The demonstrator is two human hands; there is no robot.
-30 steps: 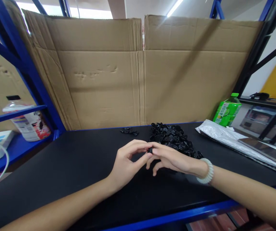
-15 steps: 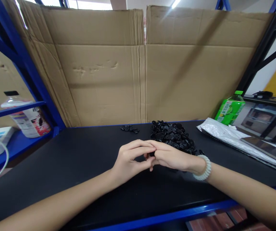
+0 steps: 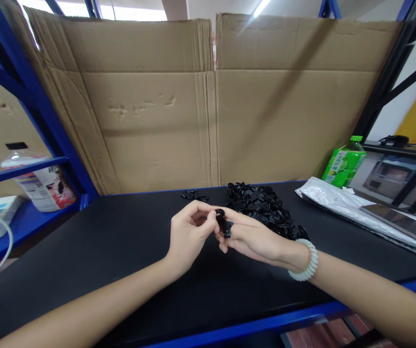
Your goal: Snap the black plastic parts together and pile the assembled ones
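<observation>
A: Piece first. Where is it?

B: Your round black piece (image 3: 220,215) is up off the table (image 3: 121,237), held between its back and front edges. A second black piece (image 3: 227,229) sits just below it, at your right thumb. Joined or only close together: cannot tell.

A: Hands?

B: Your left hand (image 3: 189,232) is narrow, thumb and forefinger pinching the round piece. Your right hand (image 3: 259,240) closes around the second piece; its far fingers are partly hidden.

A: How do you do this well?

B: Judgement: let your right hand be the steady side and make small adjustments with the left fingertips. Pinch by the rim so both pieces stay in sight. Shiny surfaces may slip, so use even, light pressure. Work low, clear of the black pile (image 3: 259,205) near the back edge, right of centre; a dropped piece would be hard to pick out there.

A: Compared with half a second ago?

B: There your fingers cover nearly everything between them. Now your left fingertips sit further left and both pieces show. Pile, and small cluster (image 3: 194,195) left of it along the back edge: no change noted.
</observation>
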